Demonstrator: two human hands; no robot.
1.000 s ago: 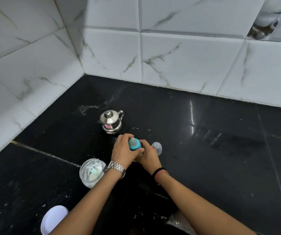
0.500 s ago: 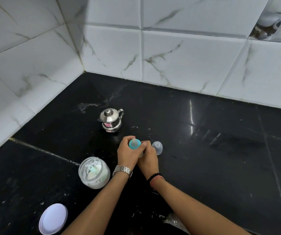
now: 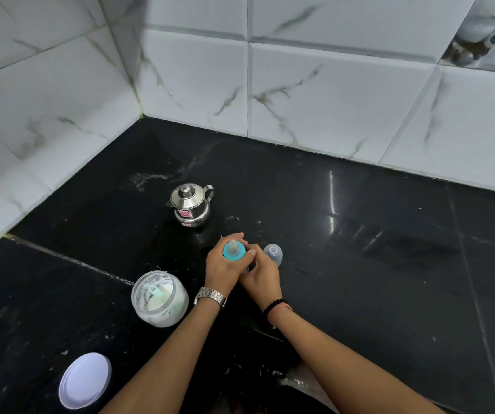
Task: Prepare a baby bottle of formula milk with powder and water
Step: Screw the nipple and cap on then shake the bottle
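Since the earlier frames the left hand [image 3: 225, 268] had turned a little around the blue collar, so that the nipple [image 3: 233, 245] and the teal ring [image 3: 234, 251] showed more fully between the fingers than half a second before; the rest of the counter had not shifted apart from the camera's own drift.

The baby bottle [image 3: 244, 268] stood upright on the black counter [image 3: 360, 264], almost wholly hidden by the two hands. The left hand's fingers and thumb were curled around the ring at the top, gripping it. The right hand [image 3: 260, 271] was wrapped around the bottle's body lower down, fingers closed on it. Just beside the right hand, on its far side, lay the clear dome cap [image 3: 273, 253], off the bottle.

Near the left wrist sat the open glass jar of white powder [image 3: 159, 298] with a pale green scoop [image 3: 158, 292] inside. Its white lid [image 3: 85, 380] lay well apart, near the counter's front edge. Beyond the hands stood a small steel kettle [image 3: 191, 204], lid on. A metal watch [image 3: 210, 296] was on the left wrist, a black bead bracelet [image 3: 274, 306] on the right.
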